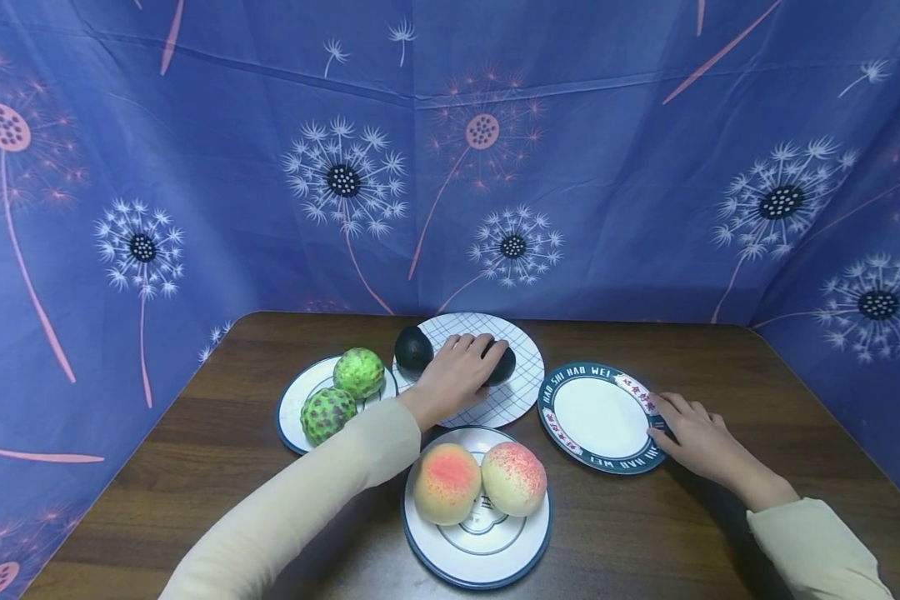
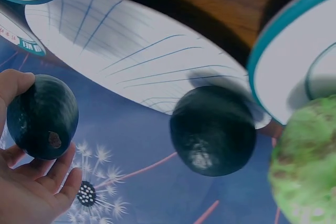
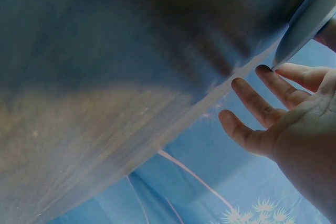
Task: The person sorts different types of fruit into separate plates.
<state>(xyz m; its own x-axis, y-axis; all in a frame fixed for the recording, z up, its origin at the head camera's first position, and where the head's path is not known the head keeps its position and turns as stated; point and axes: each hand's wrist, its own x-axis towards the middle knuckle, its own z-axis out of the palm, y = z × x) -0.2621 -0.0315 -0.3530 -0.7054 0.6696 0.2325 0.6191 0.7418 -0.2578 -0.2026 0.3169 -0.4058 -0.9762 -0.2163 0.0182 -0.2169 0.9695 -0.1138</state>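
Note:
My left hand grips a dark green avocado over the right part of a white plate with a blue grid. Thumb and fingers curve round the fruit in the left wrist view, where its brown stem scar shows. A second avocado sits at that plate's left edge. On the right, my right hand rests at the rim of a white plate with a lettered teal border. Its fingers are loosely straight and spread, with thumb and forefinger at the rim.
Two peaches lie on a blue-rimmed plate at the front, close to my left forearm. Two green custard apples sit on a plate at the left. A blue dandelion-print cloth hangs behind the wooden table.

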